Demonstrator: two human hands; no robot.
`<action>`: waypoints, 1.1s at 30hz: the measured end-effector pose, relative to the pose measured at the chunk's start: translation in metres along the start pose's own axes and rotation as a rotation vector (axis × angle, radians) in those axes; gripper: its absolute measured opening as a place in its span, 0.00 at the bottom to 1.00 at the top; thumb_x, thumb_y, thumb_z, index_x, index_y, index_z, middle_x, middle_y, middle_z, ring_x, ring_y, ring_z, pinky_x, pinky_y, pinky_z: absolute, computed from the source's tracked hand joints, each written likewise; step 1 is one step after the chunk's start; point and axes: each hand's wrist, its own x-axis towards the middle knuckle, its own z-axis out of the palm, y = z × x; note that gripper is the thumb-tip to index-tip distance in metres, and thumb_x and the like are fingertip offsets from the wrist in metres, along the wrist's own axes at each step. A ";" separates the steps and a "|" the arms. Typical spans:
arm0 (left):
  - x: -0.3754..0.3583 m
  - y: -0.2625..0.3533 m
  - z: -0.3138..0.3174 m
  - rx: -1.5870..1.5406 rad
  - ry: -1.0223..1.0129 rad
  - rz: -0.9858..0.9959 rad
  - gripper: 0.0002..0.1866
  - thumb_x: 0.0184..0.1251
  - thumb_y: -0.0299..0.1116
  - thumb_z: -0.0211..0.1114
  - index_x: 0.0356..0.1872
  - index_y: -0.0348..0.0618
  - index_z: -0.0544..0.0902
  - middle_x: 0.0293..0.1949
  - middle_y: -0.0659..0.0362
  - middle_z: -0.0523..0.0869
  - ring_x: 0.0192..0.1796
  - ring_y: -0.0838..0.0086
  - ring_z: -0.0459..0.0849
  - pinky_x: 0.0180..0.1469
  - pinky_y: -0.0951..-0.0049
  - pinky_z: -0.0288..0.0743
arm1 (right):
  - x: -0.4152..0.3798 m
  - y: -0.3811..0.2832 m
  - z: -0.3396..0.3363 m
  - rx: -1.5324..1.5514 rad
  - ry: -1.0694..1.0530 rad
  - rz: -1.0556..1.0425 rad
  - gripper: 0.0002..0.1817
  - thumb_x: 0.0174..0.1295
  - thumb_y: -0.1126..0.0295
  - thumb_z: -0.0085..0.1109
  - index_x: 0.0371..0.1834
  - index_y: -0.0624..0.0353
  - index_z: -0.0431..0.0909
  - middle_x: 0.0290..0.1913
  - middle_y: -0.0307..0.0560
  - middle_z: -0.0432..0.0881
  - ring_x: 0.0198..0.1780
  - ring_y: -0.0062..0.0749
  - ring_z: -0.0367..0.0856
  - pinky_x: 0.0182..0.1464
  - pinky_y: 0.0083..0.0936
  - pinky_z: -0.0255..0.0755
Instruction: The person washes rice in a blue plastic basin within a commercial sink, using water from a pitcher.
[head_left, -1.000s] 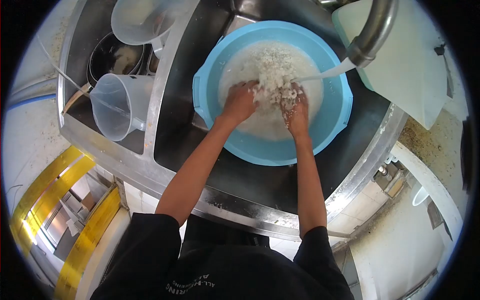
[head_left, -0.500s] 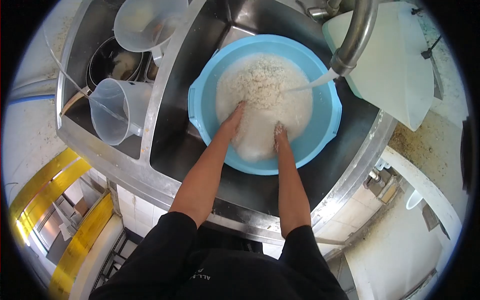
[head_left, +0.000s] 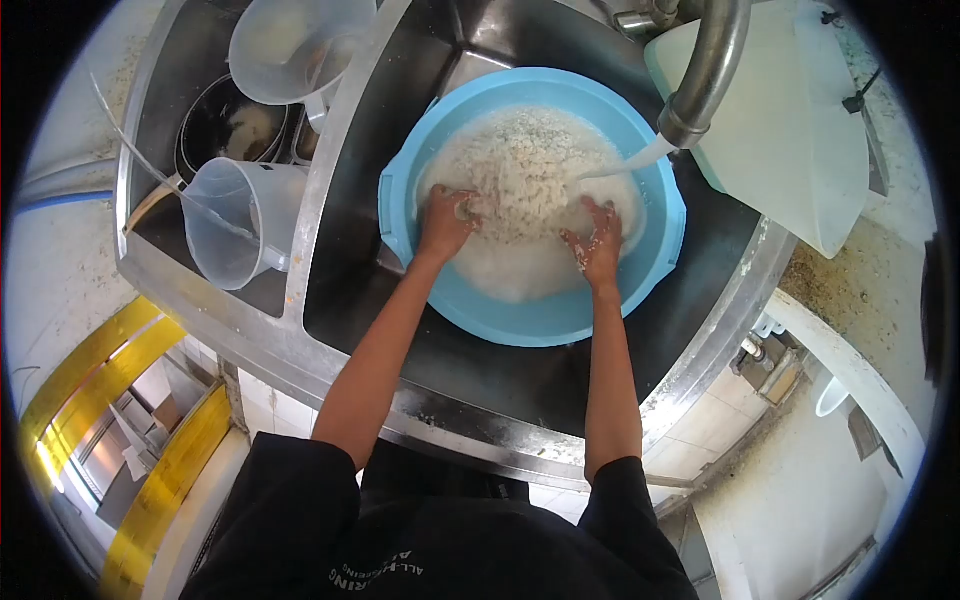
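Note:
A light blue basin [head_left: 530, 325] sits in the metal sink, holding pale rice grains [head_left: 525, 175] in cloudy water. Water runs into it from the metal faucet [head_left: 690, 115] at its upper right. At the left of the rice, my left hand [head_left: 447, 222] has its fingers apart, with the tips at the water's surface. My right hand [head_left: 598, 243] is over the right part of the rice, fingers spread and grains stuck to the skin. Neither hand grips anything visible.
The left sink compartment holds two translucent pitchers [head_left: 225, 215] [head_left: 285, 60] and a dark pan [head_left: 235, 130]. A translucent pale green container [head_left: 775, 130] stands right of the faucet. The sink's metal front rim [head_left: 470, 425] runs below my forearms.
My hands have moved apart and risen from deeper in the cloudy water, so more of the fingers shows. The left moved leftward, the right rightward. The rice has spread out.

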 end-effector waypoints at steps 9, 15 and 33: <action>0.025 0.024 0.049 -1.284 -0.066 -0.438 0.56 0.52 0.53 0.76 0.77 0.45 0.52 0.73 0.50 0.62 0.70 0.55 0.67 0.71 0.61 0.62 | 0.019 0.027 0.055 0.691 -0.093 0.722 0.43 0.63 0.59 0.63 0.77 0.62 0.50 0.66 0.63 0.70 0.59 0.45 0.77 0.59 0.36 0.72; 0.053 -0.015 0.059 -1.114 -0.530 -0.613 0.40 0.63 0.49 0.68 0.72 0.44 0.64 0.67 0.54 0.74 0.64 0.65 0.76 0.65 0.67 0.69 | 0.022 0.045 0.051 0.184 -0.521 0.530 0.32 0.70 0.54 0.50 0.73 0.61 0.60 0.66 0.49 0.73 0.63 0.33 0.73 0.63 0.26 0.69; 0.085 0.036 0.006 -1.424 -0.157 -0.454 0.46 0.62 0.64 0.61 0.76 0.50 0.60 0.75 0.56 0.62 0.76 0.61 0.57 0.71 0.44 0.54 | 0.119 0.044 0.036 1.100 -0.093 0.531 0.36 0.68 0.53 0.57 0.73 0.64 0.61 0.75 0.50 0.58 0.75 0.37 0.56 0.76 0.34 0.51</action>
